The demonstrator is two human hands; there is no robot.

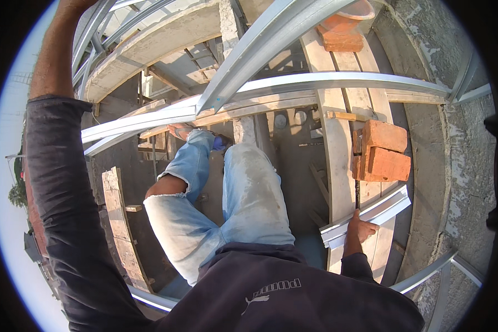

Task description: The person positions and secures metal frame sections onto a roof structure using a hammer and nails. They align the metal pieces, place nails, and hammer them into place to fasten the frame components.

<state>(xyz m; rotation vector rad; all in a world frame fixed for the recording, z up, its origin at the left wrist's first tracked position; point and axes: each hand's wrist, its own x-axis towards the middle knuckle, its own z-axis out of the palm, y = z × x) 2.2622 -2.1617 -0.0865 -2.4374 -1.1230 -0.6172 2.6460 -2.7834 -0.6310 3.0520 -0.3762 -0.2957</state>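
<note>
Through the head view, I see the right hand [363, 226] grasping a short silver metal channel [380, 209] near its middle, over the wooden planks [336, 144] and just nearer the body than the orange bricks [389, 160], while the left hand [78, 3] is mostly cut off at the top edge, so I cannot tell whether it grips anything. For good control, I would hold the channel at its balance point, fingers off its thin, probably sharp edges, and swing its ends clear of the bricks and the long metal rail [337, 81] ahead.
</note>
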